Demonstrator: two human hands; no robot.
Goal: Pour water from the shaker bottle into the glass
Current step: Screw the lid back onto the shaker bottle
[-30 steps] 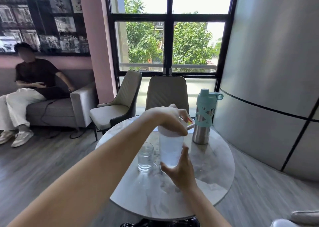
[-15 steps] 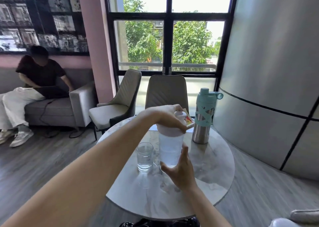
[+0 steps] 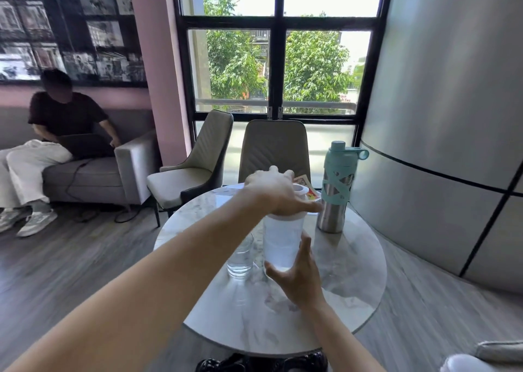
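A translucent shaker bottle (image 3: 281, 242) with a white lid stands upright on the round marble table (image 3: 353, 286), filled with water. My left hand (image 3: 278, 192) lies over the lid from above, fingers wrapped on it. My right hand (image 3: 297, 272) grips the bottle's lower part from the front. A clear glass (image 3: 240, 258) with a little water in it stands just left of the bottle, partly hidden behind my left forearm.
A steel flask (image 3: 335, 190) with a teal cap and sleeve stands at the table's back right, a colourful card (image 3: 307, 186) beside it. Two padded chairs (image 3: 273, 150) face the table's far side. A person sits on a grey sofa (image 3: 93, 179) at left. A curved grey wall is at right.
My left hand has turned on the lid, the fingers now spread further to the right. The bottle stays on the table. The person on the sofa has leaned forward.
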